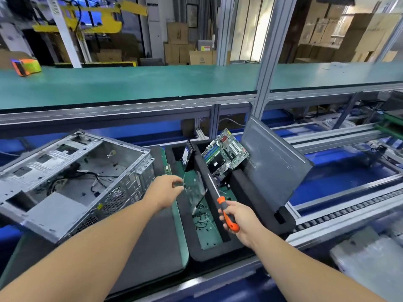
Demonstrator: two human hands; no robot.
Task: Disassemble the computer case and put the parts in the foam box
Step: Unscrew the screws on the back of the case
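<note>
At the line, my left hand [169,186] hovers over the foam box [197,249], fingertips loosely curled above its left compartment; whether they pinch a screw I cannot tell, it is too small and blurred. My right hand [237,219] is wrapped round the orange handle of one screwdriver [220,199], shaft pointing away along the box's divider. The case [72,182] lies on its side to the left of the box, open, stripped to loose cables and what looks like a power supply. It is stiff sheet metal, probably light now but sharp-edged; I judge the frame rails the safest hold. In the box: one motherboard [225,153] leaning in the right compartment, fragile, to be held by its edges; one drive [188,156] standing upright in the left; many small black screws scattered on the floor, too many to count. One side panel [274,162] leans against the box's right wall.
</note>
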